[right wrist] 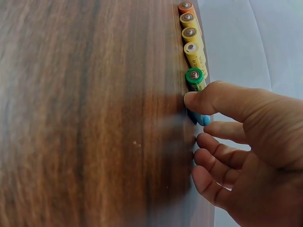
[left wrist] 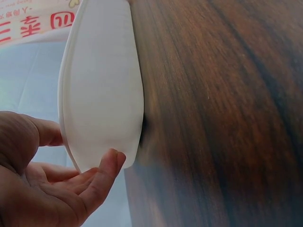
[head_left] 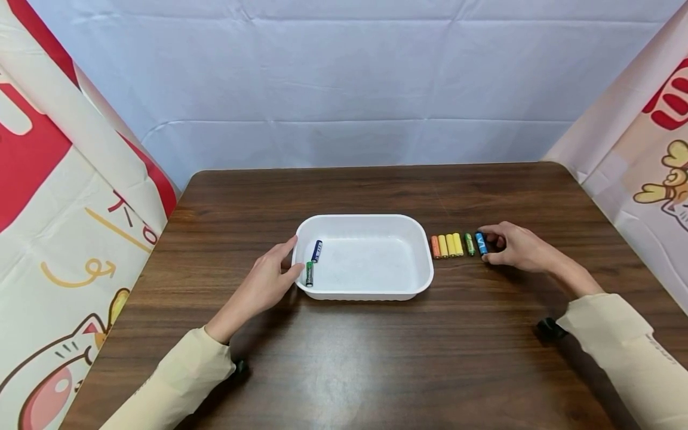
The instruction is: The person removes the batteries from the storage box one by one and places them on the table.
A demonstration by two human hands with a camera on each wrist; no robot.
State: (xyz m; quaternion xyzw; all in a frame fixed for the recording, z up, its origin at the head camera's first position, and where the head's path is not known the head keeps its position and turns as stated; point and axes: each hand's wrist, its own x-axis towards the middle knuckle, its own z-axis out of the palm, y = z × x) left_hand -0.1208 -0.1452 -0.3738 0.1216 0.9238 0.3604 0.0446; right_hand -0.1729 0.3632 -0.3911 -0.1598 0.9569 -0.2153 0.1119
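Observation:
A white plastic tray [head_left: 365,295] stands mid-table. My left hand [head_left: 267,276] grips its left end, thumb at the rim and fingers against the outer wall, as the left wrist view shows on the tray wall [left wrist: 102,85]. Inside, near that end, lie a dark blue battery [head_left: 317,251] and a green-and-black battery [head_left: 309,274]. To the right of the tray, my right hand [head_left: 518,246] pinches a light blue battery [head_left: 481,243] end to end between thumb and index finger. In the right wrist view the thumb hides much of this blue battery [right wrist: 202,119].
Left of the blue battery, a row holds a green battery [head_left: 470,244], three yellow batteries [head_left: 450,245] and an orange battery [head_left: 435,246] close to the tray's right rim. The brown wooden table [head_left: 344,358] ends at a pale cloth backdrop [head_left: 344,89]; printed cloths hang at both sides.

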